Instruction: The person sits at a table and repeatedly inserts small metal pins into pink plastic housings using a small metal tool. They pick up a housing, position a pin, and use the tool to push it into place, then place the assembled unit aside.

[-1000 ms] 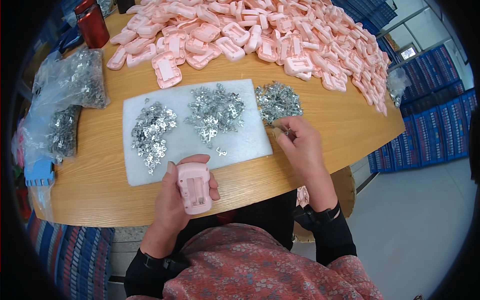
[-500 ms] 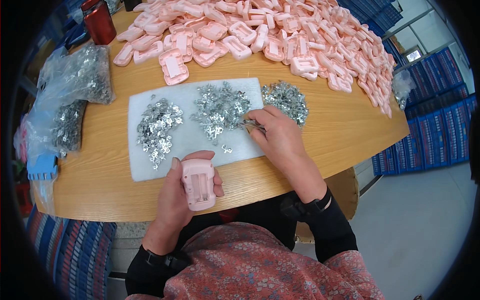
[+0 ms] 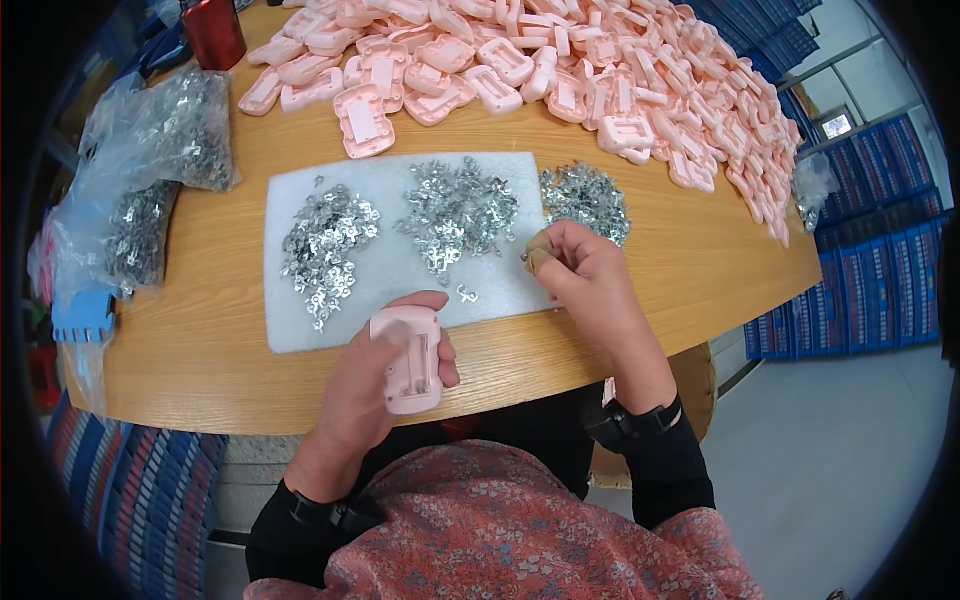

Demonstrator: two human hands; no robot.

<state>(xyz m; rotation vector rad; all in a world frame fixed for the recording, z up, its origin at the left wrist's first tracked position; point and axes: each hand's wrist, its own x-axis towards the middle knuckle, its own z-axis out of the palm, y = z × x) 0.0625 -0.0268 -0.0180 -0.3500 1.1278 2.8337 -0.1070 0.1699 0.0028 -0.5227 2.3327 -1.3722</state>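
Note:
In my left hand lies a pink plastic battery housing, its battery slot facing up. The fingers wrap around its far side, and the thumb lies across its upper left part. My right hand is pinched closed above the right edge of a white foam pad. A tiny dark or metallic bit shows at its fingertips, too small to name. Small silvery metal contact pieces form a left pile and a middle pile on the pad. One loose contact piece sits below the middle pile.
Another metal pile lies beyond the pad's right edge. A large heap of pink housings covers the far table. Clear bags of metal pieces and a red flask stand left. Blue crates are stacked at right.
My right hand has drawn back from the middle pile, moving right and slightly nearer. My left thumb has swung over the housing, which has shifted slightly right.

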